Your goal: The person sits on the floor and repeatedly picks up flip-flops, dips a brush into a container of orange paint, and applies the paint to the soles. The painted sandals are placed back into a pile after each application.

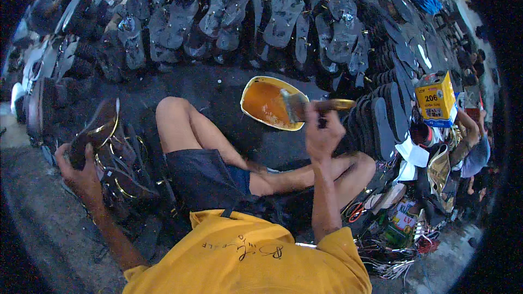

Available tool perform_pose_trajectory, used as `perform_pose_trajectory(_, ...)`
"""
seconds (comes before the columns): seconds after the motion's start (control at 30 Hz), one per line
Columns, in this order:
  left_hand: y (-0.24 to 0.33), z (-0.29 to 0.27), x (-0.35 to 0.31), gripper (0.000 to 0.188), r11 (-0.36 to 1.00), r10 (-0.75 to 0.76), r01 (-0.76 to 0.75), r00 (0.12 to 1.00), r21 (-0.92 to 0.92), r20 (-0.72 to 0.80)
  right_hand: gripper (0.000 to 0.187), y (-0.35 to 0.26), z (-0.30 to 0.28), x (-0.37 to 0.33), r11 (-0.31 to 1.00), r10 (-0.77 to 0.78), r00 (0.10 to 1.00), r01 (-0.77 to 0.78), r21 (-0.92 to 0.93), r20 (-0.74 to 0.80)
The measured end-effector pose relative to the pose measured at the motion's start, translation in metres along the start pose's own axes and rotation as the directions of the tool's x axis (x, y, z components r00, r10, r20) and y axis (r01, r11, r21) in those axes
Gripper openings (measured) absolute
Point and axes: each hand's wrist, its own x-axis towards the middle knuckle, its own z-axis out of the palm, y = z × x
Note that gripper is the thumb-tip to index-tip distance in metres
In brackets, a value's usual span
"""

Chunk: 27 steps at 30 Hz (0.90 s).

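Observation:
My right hand (323,133) is closed round the handle of a flat paintbrush (332,105). The brush's bristle end lies over the right rim of a pale yellow tub (243,98) that holds amber, glue-like liquid (267,100). To my left, my left hand (81,170) grips the edge of a dark brown sandal upper with gold trim (103,120), thumb on one side and fingers on the other. More gold-trimmed sandal uppers (128,185) are heaped right beside that hand. The brush tip is slightly blurred.
Rows of grey soles (283,17) stand in an arc beyond the tub. Stacked dark soles (384,125) are at the right, near a yellow box (436,98). A green-labelled can (402,220) lies among scraps. Another person's arm (467,130) shows at far right.

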Motion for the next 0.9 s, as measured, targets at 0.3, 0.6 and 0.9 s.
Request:
perform_pose_trajectory(0.3, -0.005, 0.11, -0.115, 0.044, 0.989, -0.033, 0.047, 0.995, -0.142, 0.095, 0.023, 0.018, -0.028, -0.009, 0.985, 0.167, 0.982, -0.17, 0.029, 0.093)
perform_pose_trajectory(0.6, 0.037, 0.109, -0.083, 0.054, 0.89, 0.439, -0.448, 0.796, -0.082, 0.418, 0.025, 0.005, -0.05, -0.016, 0.948, 0.203, 0.902, -0.279, 0.155, 0.381)
perform_pose_trajectory(0.9, 0.124, 0.144, -0.098, 0.052, -0.165, 0.244, 0.764, 0.644, -0.623, 0.725, 0.032, -0.061, -0.042, 0.046, 0.495, 0.356, 0.932, -0.256, 0.83, 0.075)
